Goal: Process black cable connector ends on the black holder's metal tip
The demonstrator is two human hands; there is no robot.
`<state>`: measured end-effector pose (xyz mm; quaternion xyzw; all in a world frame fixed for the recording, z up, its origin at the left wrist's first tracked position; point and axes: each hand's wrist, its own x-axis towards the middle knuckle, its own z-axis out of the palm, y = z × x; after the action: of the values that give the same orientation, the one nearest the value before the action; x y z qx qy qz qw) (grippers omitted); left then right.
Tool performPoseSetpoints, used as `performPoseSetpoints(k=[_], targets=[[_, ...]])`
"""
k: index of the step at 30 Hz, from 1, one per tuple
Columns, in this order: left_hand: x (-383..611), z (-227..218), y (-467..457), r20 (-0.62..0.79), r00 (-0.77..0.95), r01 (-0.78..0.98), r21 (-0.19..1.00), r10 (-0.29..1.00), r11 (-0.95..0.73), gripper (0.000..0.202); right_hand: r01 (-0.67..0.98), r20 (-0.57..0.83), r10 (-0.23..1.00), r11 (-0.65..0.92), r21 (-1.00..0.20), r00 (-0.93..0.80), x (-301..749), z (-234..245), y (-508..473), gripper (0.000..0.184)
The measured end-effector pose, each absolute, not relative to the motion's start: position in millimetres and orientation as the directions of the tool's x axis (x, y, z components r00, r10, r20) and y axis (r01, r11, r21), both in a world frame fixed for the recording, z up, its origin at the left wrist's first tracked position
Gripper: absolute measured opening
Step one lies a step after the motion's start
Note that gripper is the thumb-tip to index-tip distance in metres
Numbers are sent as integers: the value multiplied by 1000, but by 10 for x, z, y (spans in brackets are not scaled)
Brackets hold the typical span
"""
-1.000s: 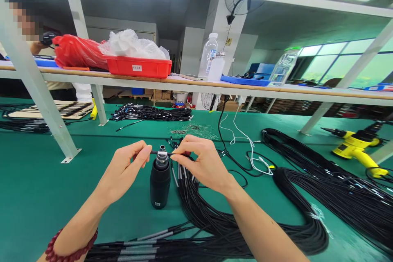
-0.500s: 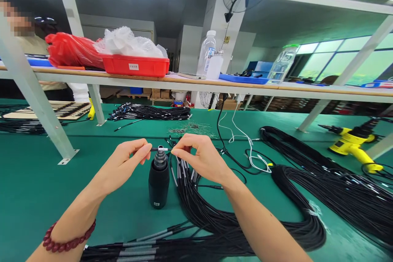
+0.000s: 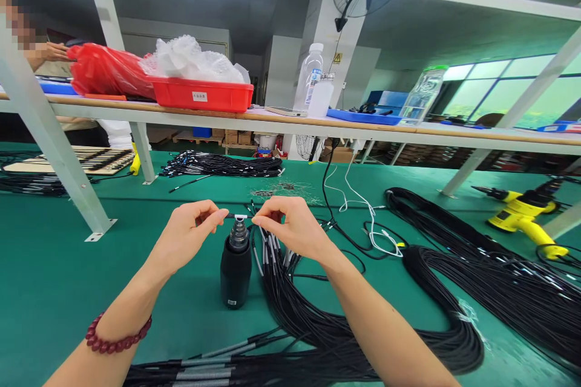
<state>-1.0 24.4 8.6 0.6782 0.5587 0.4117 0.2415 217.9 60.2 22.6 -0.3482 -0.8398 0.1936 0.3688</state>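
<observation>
My left hand [image 3: 184,233] and my right hand [image 3: 295,225] each pinch one side of a thin black cable. Between my fingertips a short white sleeve [image 3: 240,216] on that cable shows, level and right over the nozzle of a black heat gun [image 3: 236,272]. The heat gun stands upright on its base, nozzle up; whether the sleeve touches its tip I cannot tell. Just beyond and below my right hand lies a thick bundle of black cables [image 3: 290,299] with grey ends, curving across the green table [image 3: 181,314].
On the right lie a yellow heat gun [image 3: 521,217] and more black cables [image 3: 499,266]. A white cord [image 3: 374,230] trails behind my right hand. Farther back are a cable bundle [image 3: 222,164] and a shelf with a red bin [image 3: 204,95]. A co-worker's hand [image 3: 48,53] shows at upper left.
My hands have shifted slightly, the left one a little right and up, still holding the cable over the nozzle. A co-worker's hand has come into view by the red bag.
</observation>
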Motion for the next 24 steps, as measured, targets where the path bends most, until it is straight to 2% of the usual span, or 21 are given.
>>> performPoseSetpoints(k=[10,18,22,24], targets=[[-4,91,281,367,85,587,733,926,-344,22,453,491,728,684,-572,-479,2172,196,661,18],[10,87,199,366,83,610,717,927,-337,55,423,432,712,687,-591,-553,2195,220,598,32],[7,83,174,408,65,561,740,911,-371,51,409,441,722,676,-612,-532,2199,236,586,35],[-5,60,158,434,27,517,765,901,-384,44,411,453,774,624,-665,-441,2229,194,676,37]])
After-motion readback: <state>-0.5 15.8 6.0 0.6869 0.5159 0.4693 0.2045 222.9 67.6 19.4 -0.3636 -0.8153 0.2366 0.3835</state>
